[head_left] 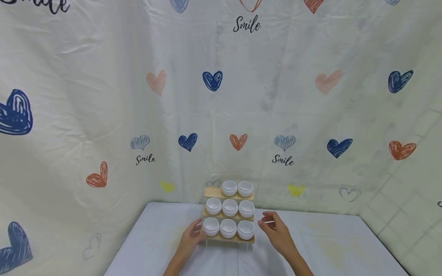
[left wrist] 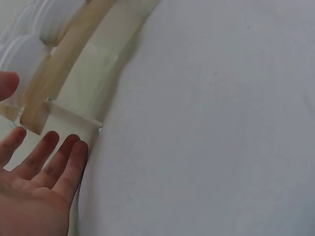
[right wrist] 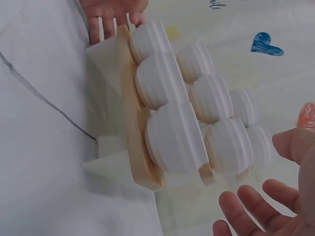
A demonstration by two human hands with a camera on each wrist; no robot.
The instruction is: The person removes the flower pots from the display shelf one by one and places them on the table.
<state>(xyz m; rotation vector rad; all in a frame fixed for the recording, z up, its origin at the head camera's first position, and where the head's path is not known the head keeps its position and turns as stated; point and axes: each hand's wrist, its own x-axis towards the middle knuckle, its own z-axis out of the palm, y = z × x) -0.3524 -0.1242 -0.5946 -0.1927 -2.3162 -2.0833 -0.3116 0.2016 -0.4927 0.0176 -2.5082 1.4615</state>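
Observation:
A three-tier stand with wooden shelves (head_left: 212, 192) carries several small white bowls (head_left: 228, 228). The top shelf holds two of them, with its left end bare; the two lower shelves hold three each. My left hand (head_left: 189, 238) is at the lower shelf's left end, fingers extended and slightly spread. In the left wrist view its fingers (left wrist: 64, 167) lie close beside the stand's clear side support (left wrist: 74, 115); whether they touch it I cannot tell. To the right of the stand, my right hand (head_left: 277, 234) hovers apart from the bowls, fingers loosely bent, holding nothing.
A white cloth (head_left: 331, 245) covers the table under the stand. Right behind the table's back edge hangs a pale curtain (head_left: 255, 115) printed with hearts and the word "Smile". A crease line (right wrist: 44, 96) runs across the cloth in front of the stand.

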